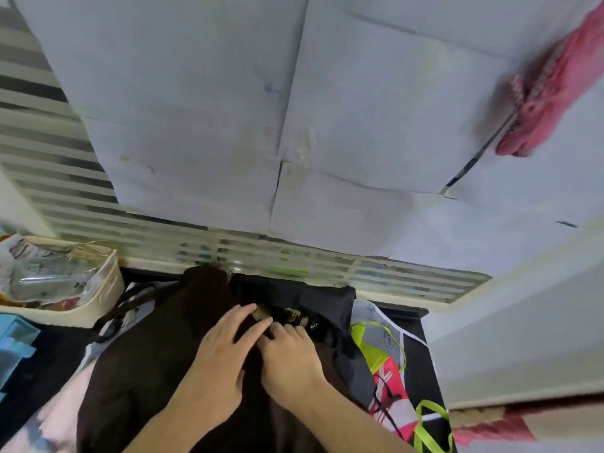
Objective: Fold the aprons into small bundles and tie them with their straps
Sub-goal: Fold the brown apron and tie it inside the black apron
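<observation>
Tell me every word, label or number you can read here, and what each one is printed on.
None reads clearly.
Patterned apron: a small speech-bubble shape holds tiny print, too small and blurred to read.
Black apron: a gold-coloured band of marks by the left hand and right hand, blurred, unreadable.
Clear packaging in the cream basket: dark print, too blurred to read.

Soft, even indoor light; slightly blurred wide-angle view.

The pale wall (196,93) is brightly lit, with a soft shadow beside the blurred pink cloth (552,89). Dark fabric (147,354) loses detail, and straight lines bow toward the edges.
</observation>
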A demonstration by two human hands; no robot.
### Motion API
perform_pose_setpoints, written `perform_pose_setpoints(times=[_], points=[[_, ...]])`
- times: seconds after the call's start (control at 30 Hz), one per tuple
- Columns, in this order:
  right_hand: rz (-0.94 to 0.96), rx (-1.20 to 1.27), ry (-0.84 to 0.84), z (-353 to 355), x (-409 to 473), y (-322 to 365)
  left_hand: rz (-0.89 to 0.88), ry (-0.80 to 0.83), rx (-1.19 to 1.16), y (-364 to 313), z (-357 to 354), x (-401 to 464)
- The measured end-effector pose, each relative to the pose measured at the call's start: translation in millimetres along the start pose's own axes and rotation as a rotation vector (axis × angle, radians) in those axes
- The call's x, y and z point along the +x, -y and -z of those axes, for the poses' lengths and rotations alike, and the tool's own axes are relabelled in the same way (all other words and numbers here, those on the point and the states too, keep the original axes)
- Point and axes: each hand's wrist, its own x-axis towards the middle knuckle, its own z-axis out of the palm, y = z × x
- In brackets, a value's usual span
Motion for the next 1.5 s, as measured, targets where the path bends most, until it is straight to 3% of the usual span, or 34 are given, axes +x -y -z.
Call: perform_pose_setpoints(times=[0.13, 0.23, 0.33, 0.47, 0.6, 0.67, 0.73, 0.77, 0.8, 0.83, 0.93, 1.03, 1.17, 1.33, 1.5], points=[[0.04, 0.058, -0.256, 41, -18, -5, -0.072, 0.084, -0.038, -40, 46, 31], [-0.16, 0.095, -0.403, 71, -38, -23, -0.027, 0.039, -0.073, -66, 87, 36], [-0.486, 0.303, -0.334, 86, -60, -52, -0.009, -0.008, -0.145, -79, 119, 36], [-0.686, 0.803, -0.211, 83, -79, -74, -0.041, -0.107, -0.249, -93, 157, 33], [-0.423, 1.158, -0.122, 110, -116, -67, -0.12, -0.134, -0.3, -113, 180, 25], [-0.248, 1.202, -0.055, 78, -97, -70, -0.156, -0.079, -0.374, -128, 190, 21], [-0.318, 0.957, -0.323, -12, -34, -110, -0.196, -0.009, -0.479, -141, 198, 16], [-0.298, 0.953, -0.399, -37, -13, -117, -0.216, 0.001, -0.543, -146, 202, 14], [-0.262, 0.895, -0.392, -34, -9, -118, -0.238, -0.019, -0.616, -152, 208, 10], [-0.16, 0.944, -0.262, -2, -24, -109, -0.25, -0.046, -0.69, -153, 209, 8], [-0.124, 1.153, -0.164, 141, -95, -45, -0.208, -0.039, -0.851, -154, 220, 1], [0.024, 1.052, -0.119, 156, -84, -36, -0.201, -0.028, -0.909, -156, 224, -8], [-0.028, 0.876, -0.048, 141, -73, -33, -0.193, -0.072, -1.037, -152, 231, -15], [-0.012, 1.032, -0.002, 138, -78, -39, -0.095, -0.153, -1.136, -150, 248, -24], [0.239, 0.909, 0.001, 151, -63, -19, -0.243, -0.152, -1.12, -158, 254, -27]])
